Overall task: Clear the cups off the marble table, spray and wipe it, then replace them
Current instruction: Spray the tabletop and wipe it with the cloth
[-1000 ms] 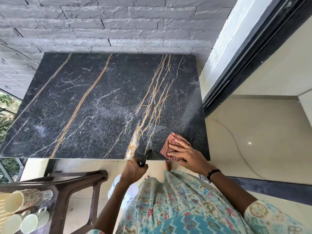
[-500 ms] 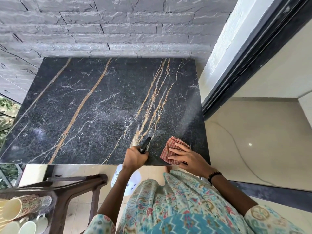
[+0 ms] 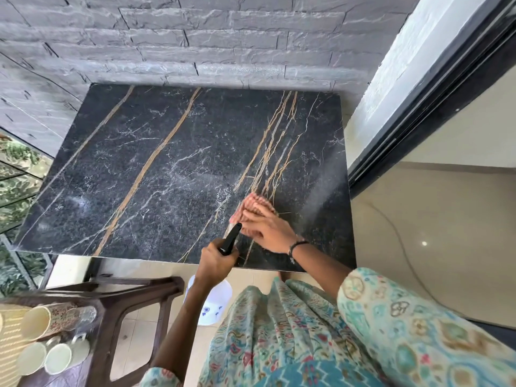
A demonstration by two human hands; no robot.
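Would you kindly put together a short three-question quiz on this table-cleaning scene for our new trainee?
1. True or false: cups still stand on the black marble table.
2. Which hand presses the red checked cloth? A) left B) right
3. Fill in: the left hand grips the black ____ nozzle of the bottle.

Key:
1. False; the cups lie on the brown plastic stool.
2. B, the right hand.
3. Spray; black spray nozzle.
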